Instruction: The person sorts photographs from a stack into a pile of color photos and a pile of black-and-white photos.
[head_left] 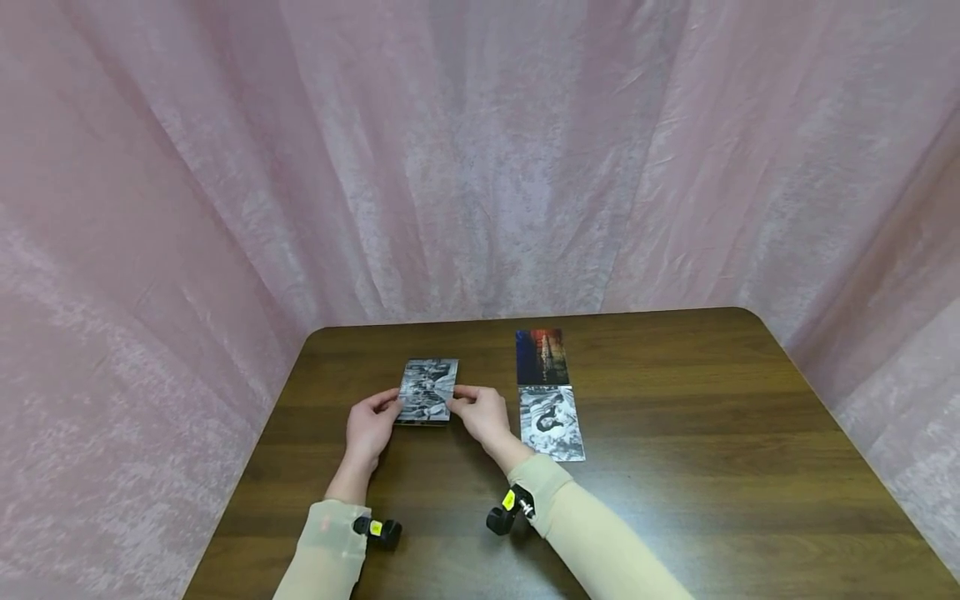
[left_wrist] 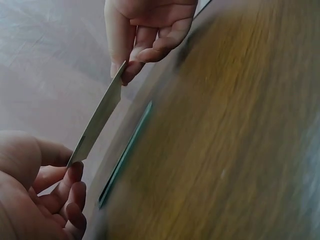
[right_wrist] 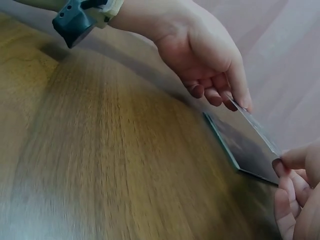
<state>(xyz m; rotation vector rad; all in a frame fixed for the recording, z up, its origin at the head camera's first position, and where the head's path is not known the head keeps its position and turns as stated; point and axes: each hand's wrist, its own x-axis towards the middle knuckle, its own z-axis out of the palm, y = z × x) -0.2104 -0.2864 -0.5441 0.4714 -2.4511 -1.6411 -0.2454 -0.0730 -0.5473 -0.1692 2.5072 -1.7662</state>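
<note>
A black-and-white picture postcard (head_left: 429,388) is held up by both hands over the left part of the table. My left hand (head_left: 371,427) pinches its left edge between thumb and fingers. On the opposite edge, my right hand (head_left: 483,414) pinches it the same way. From the side, in the left wrist view, the postcard (left_wrist: 97,119) appears thin and tilted, with a gap below it. Under it, a thin stack of cards (right_wrist: 245,150) with a greenish edge lies on the wood; the held postcard hides most of it from above.
Right of the hands lie two more postcards on the brown table (head_left: 697,450): a dark blue and red one with a tower (head_left: 542,357) and, nearer, a black-and-white one (head_left: 551,423). Pink curtains (head_left: 480,167) hang behind the table.
</note>
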